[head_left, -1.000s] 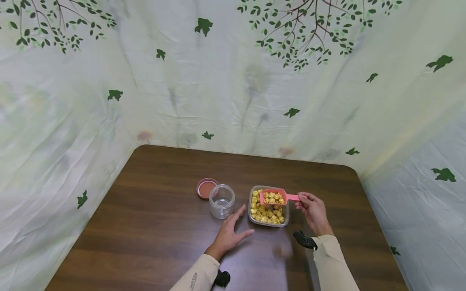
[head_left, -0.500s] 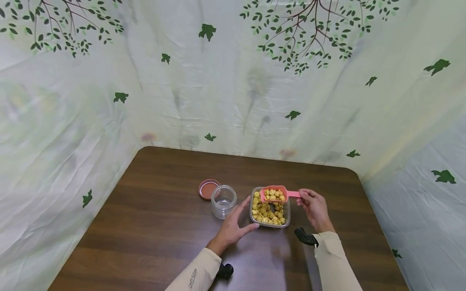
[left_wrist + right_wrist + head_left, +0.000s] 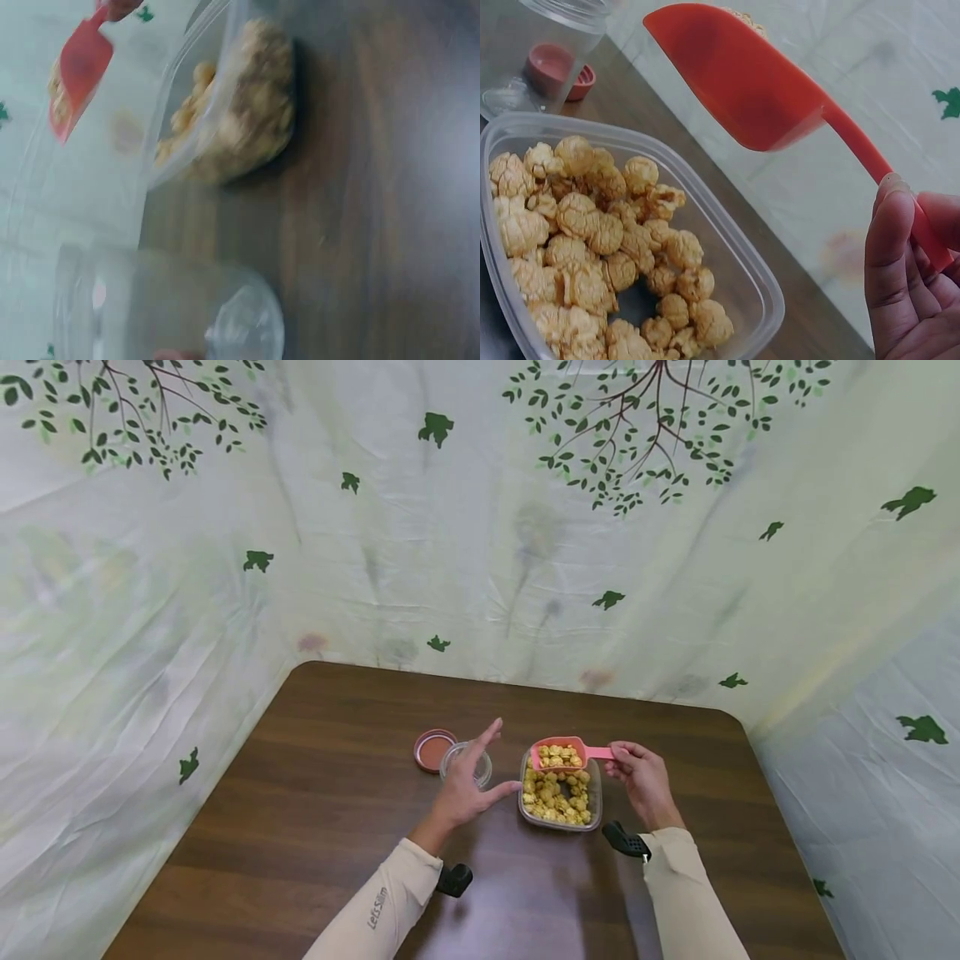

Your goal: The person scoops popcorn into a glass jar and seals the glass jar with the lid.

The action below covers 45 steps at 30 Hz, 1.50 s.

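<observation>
My right hand [image 3: 643, 783] pinches the handle of a pink-red scoop [image 3: 735, 79] between thumb and fingers. Caramel popcorn [image 3: 558, 755] lies in the scoop, which is raised over the back of a clear plastic container [image 3: 761, 300]. More popcorn [image 3: 585, 225] fills that container, with a bare gap in the middle. My left hand [image 3: 459, 792] is spread, fingers straight and thumb out to the right. It overlaps a clear jar [image 3: 172, 300] in the head view and hides part of it. The jar stands lidless and holds nothing visible.
A reddish-pink lid [image 3: 433, 751] lies on the brown table [image 3: 352, 827] behind and left of the jar. A pale curtain [image 3: 480, 527] printed with leaves and branches hangs behind the table and along its sides.
My left hand first came to the container's left side, then moved left and up, over the jar. The loaded scoop in my right hand shifted slightly up and farther back.
</observation>
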Motion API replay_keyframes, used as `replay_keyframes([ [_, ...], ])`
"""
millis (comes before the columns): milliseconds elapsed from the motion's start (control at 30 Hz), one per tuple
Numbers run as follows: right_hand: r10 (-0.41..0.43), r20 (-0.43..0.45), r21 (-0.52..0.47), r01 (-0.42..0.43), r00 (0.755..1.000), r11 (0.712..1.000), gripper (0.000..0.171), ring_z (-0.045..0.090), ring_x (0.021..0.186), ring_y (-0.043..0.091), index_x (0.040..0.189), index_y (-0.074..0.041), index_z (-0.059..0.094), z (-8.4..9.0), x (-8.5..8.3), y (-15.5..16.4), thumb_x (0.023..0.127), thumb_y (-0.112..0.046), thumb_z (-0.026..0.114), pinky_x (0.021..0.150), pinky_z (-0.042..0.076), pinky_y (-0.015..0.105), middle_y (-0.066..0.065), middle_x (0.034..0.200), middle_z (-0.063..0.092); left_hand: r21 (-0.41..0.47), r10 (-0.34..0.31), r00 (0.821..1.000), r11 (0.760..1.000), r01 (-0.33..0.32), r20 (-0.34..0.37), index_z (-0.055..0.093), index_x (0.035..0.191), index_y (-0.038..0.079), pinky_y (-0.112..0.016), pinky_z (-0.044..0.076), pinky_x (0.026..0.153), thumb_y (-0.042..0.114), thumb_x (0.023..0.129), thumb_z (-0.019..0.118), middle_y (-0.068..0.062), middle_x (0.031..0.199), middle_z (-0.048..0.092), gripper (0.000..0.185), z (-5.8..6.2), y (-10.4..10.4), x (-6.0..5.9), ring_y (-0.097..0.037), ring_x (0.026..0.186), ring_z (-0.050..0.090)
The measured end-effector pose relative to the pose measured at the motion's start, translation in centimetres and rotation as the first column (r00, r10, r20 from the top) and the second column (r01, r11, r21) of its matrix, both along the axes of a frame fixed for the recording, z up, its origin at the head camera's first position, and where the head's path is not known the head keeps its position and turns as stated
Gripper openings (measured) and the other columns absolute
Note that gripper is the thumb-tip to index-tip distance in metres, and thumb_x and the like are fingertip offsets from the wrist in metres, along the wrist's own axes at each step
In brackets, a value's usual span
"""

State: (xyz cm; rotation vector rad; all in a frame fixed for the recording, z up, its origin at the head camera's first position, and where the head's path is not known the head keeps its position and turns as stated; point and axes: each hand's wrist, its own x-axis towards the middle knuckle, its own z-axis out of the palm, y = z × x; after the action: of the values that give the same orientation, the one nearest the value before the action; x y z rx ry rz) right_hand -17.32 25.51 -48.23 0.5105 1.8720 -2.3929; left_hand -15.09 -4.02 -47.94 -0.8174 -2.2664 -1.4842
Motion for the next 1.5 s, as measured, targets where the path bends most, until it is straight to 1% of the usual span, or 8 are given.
replay_keyframes([
  [100, 0.003, 0.000, 0.004, -0.003, 1.000, 1.000, 0.023, 0.061, 0.062, 0.011, 0.113, 0.012, 0.054, 0.2, -0.2, -0.3, 0.100, -0.007, 0.051, 0.064, 0.055, 0.022, 0.001, 0.073, 0.065, 0.006, 0.026, 0.999, 1.000, -0.026, 0.020, 0.036, 0.149, 0.009, -0.054, 0.041, 0.100, 0.053, 0.081, 0.071, -0.012, 0.143, 0.049, 0.088, 0.3, -1.3, -0.6, -0.031, 0.126, 0.049],
  [167, 0.010, -0.007, -0.002, -0.010, 1.000, 1.000, 0.019, 0.061, 0.061, 0.011, 0.109, 0.009, 0.057, 0.3, -0.4, -0.6, 0.100, -0.007, 0.051, 0.064, 0.055, 0.022, 0.001, 0.073, 0.064, 0.033, 0.017, 0.997, 0.999, -0.020, 0.074, 0.035, 0.150, 0.011, -0.057, 0.042, 0.098, 0.038, 0.080, 0.078, -0.012, 0.145, 0.046, 0.086, 0.5, -2.2, -0.8, -0.032, 0.129, 0.045],
  [300, 0.020, -0.029, -0.026, -0.021, 0.999, 0.999, 0.015, 0.061, 0.060, 0.011, 0.102, 0.005, 0.061, 0.5, -0.9, -1.2, 0.099, -0.006, 0.051, 0.062, 0.054, 0.022, 0.003, 0.072, 0.065, 0.002, 0.073, 0.990, 0.997, -0.074, 0.122, 0.036, 0.149, 0.014, -0.058, 0.039, 0.100, 0.020, 0.074, 0.084, -0.012, 0.144, 0.047, 0.090, 0.2, -4.0, -1.4, -0.032, 0.128, 0.045],
  [400, 0.027, -0.042, -0.019, -0.028, 0.999, 0.999, 0.017, 0.061, 0.059, 0.012, 0.105, 0.008, 0.059, 0.5, -1.3, -1.8, 0.099, -0.005, 0.051, 0.061, 0.054, 0.022, 0.005, 0.073, 0.065, -0.048, 0.135, 0.986, 0.990, -0.131, 0.101, 0.038, 0.148, 0.012, -0.055, 0.038, 0.100, 0.020, 0.072, 0.085, -0.014, 0.138, 0.052, 0.090, -0.4, -5.2, -1.6, -0.032, 0.120, 0.051],
  [567, 0.040, -0.042, -0.002, -0.040, 0.998, 0.999, 0.023, 0.060, 0.059, 0.011, 0.113, 0.013, 0.054, 0.6, -1.6, -2.9, 0.099, -0.005, 0.050, 0.062, 0.054, 0.022, 0.004, 0.075, 0.064, -0.052, 0.163, 0.976, 0.986, -0.157, 0.147, 0.040, 0.147, 0.011, -0.055, 0.041, 0.098, 0.021, 0.072, 0.085, -0.016, 0.133, 0.055, 0.088, -2.1, -6.6, -1.6, -0.035, 0.119, 0.052],
  [900, 0.063, -0.047, -0.049, -0.065, 0.997, 0.997, 0.013, 0.061, 0.060, 0.011, 0.100, 0.000, 0.063, 0.9, -2.1, -5.1, 0.099, -0.005, 0.051, 0.061, 0.054, 0.022, 0.003, 0.078, 0.065, -0.039, 0.182, 0.959, 0.983, -0.178, 0.216, 0.042, 0.144, 0.004, -0.058, 0.034, 0.105, 0.021, 0.073, 0.084, -0.025, 0.138, 0.049, 0.084, -5.2, -7.6, -1.5, -0.040, 0.126, 0.047],
  [1100, 0.061, -0.067, -0.063, -0.065, 0.996, 0.996, 0.013, 0.061, 0.058, 0.011, 0.097, -0.001, 0.063, 1.1, -2.2, -5.9, 0.099, -0.004, 0.051, 0.060, 0.054, 0.023, 0.004, 0.075, 0.065, -0.056, 0.212, 0.945, 0.977, -0.205, 0.251, 0.046, 0.140, 0.002, -0.057, 0.034, 0.104, 0.024, 0.072, 0.083, -0.025, 0.134, 0.052, 0.081, -6.2, -7.9, -1.3, -0.041, 0.124, 0.048],
  [1500, 0.062, -0.061, -0.060, -0.066, 0.996, 0.996, 0.012, 0.059, 0.058, 0.011, 0.097, 0.002, 0.062, 0.8, -2.2, -7.7, 0.099, -0.003, 0.051, 0.056, 0.053, 0.022, 0.004, 0.076, 0.064, -0.004, 0.181, 0.933, 0.982, -0.189, 0.312, 0.050, 0.139, 0.008, -0.055, 0.034, 0.104, 0.021, 0.067, 0.088, -0.020, 0.126, 0.061, 0.083, -8.0, -7.6, -1.0, -0.035, 0.119, 0.054],
])
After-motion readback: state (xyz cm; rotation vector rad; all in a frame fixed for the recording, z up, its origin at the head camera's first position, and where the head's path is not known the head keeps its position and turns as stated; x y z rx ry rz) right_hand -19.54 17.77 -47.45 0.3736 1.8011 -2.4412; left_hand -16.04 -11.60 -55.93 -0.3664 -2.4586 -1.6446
